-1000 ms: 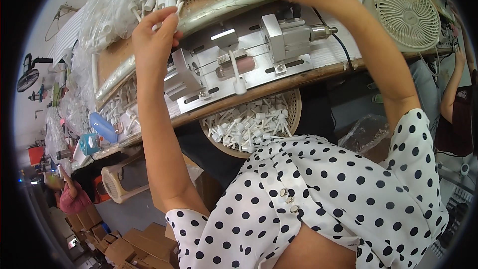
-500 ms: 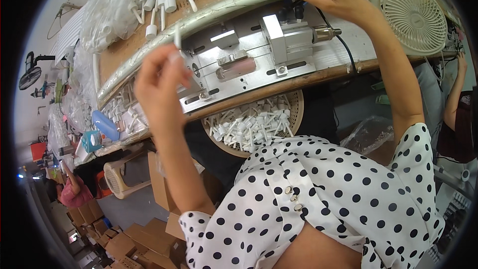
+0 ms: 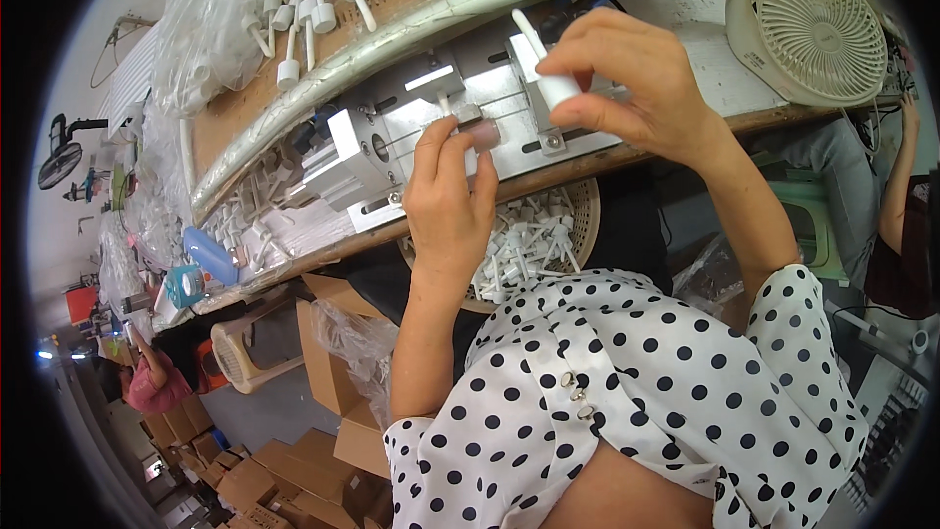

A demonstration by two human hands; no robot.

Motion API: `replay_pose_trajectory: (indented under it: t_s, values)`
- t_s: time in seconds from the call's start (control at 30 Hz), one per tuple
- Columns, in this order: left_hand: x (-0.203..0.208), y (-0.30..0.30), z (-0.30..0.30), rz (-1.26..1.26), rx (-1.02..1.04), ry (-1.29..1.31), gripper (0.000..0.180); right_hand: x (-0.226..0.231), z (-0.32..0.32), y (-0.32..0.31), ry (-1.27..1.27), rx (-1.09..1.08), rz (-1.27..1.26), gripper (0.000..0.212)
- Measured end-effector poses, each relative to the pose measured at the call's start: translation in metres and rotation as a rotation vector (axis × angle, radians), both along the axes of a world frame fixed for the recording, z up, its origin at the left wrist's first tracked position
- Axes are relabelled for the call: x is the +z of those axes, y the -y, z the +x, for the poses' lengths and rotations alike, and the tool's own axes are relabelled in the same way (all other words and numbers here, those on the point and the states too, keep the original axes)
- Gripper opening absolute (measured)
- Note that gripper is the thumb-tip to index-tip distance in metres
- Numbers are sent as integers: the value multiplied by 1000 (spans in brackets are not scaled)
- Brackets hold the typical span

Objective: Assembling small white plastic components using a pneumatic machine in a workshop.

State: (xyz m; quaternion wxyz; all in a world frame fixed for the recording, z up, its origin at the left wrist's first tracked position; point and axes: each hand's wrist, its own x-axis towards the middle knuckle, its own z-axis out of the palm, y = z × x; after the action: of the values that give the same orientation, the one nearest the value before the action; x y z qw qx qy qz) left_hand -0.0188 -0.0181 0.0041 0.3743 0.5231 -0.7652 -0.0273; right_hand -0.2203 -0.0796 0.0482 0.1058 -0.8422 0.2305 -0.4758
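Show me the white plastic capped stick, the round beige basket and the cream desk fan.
White plastic capped stick point(image 3: 559, 90): head view, cap.
Round beige basket point(image 3: 590, 220): head view, rim.
Cream desk fan point(image 3: 826, 37): head view, grille centre.

White capped stick point(image 3: 556, 89), silver fixture point(image 3: 497, 88), black-dotted white blouse point(image 3: 627, 362)

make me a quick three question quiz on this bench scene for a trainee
1. What is the right hand holding?
2. True or false: the round basket of white parts rests on top of the bench.
3. In the picture, the fan is: A) left of, B) right of, C) below the metal fixture?

Key:
1. A white cap with a narrow stem.
2. False; it sits lower than the bench.
3. B.
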Motion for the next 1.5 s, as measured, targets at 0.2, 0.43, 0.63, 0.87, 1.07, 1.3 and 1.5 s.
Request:
replay_pose_trajectory:
  t_s: [0.2, 0.43, 0.63, 0.87, 1.07, 1.3, 1.5]
  values:
    - [31, 18, 19, 135, -139, -47, 17, 0, 10, -12, 21, 44, 53, 26]
    - [80, 133, 62, -405, -61, 551, 24, -14, 46, -12, -67, 211, -54, 28]
    - [83, 148, 64, -373, -171, 554, 17, -35, 65, -3, -325, 150, -131, 29]
    - [79, 73, 50, 116, -206, -694, 16, -37, 72, -1, -413, 49, -160, 28]
    - [42, 4, 45, 122, -62, -944, 17, 2, 76, 28, -397, 45, -140, 26]
    - [4, -16, 13, 63, -16, -423, 21, 30, 113, 110, -723, -478, -76, 12]
    - [-5, -4, 5, 61, -14, -89, 28, 40, 92, 101, -378, -247, 121, 13]
